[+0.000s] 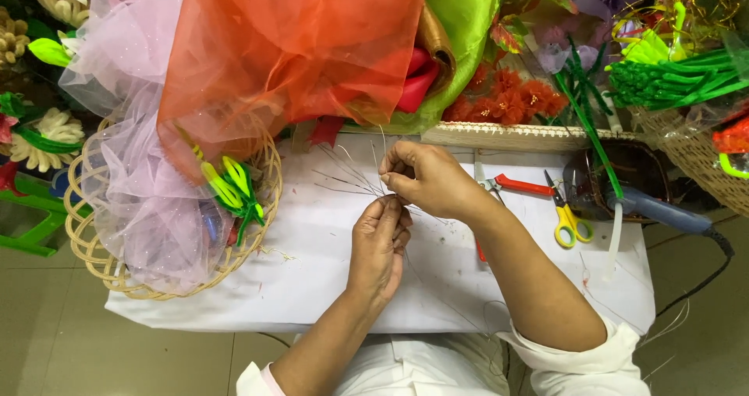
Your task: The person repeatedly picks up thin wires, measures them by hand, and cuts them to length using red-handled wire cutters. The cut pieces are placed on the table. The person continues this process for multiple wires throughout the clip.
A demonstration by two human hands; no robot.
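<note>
My left hand (pixel 380 244) pinches a bunch of thin grey wires (pixel 349 177) at their base, over the white table cover (pixel 312 279). The wires fan out up and to the left from its fingertips. My right hand (pixel 425 176) is just above it, with thumb and fingers closed on the top of the same bunch. Both hands are near the middle of the table.
A wicker basket (pixel 94 255) at left holds pink tulle (pixel 133 201) and green-yellow leaves (pixel 230 185). Orange fabric (pixel 289 45) hangs at the back. Red-handled pliers (pixel 515 184), yellow scissors (pixel 569 220) and a blue glue gun (pixel 659 209) lie at right. Artificial flowers and green stems crowd the back.
</note>
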